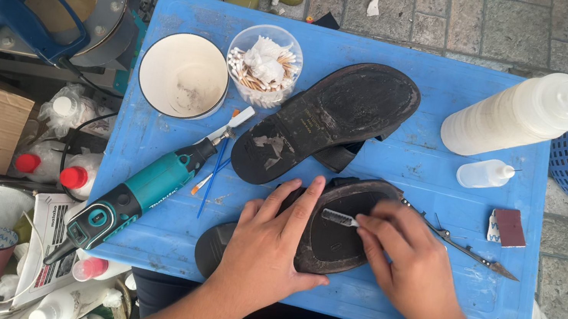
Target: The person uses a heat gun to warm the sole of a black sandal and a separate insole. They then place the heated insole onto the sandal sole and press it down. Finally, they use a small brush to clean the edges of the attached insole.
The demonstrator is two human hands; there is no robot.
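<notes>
Pressing down with the left hand (267,246), we pin a dark shoe sole (334,231) flat against the blue table (422,168); the palm lies open over its near end, fingers spread, clasping nothing. The right hand (409,263) pinches a small metal brush (340,218) between its fingertips and lays the bristle end on the sole's middle. The sole sits at the table's near edge, underside up. A second sole (329,125) lies just beyond it, its worn patch facing up. A thin metal awl (463,247) rests just right of the working hand, tip pointing away. We judge several risks. If the holding hand eases off, the sole may skid under the brush stroke. A wide stroke to the right could catch the awl and knock it off the edge. The left index finger lies close to the bristles, so an overrun stroke may scrape it. The rotary tool (137,196), the cup of cotton swabs (264,63) and the white bowl (183,76) stand well apart to the left.
</notes>
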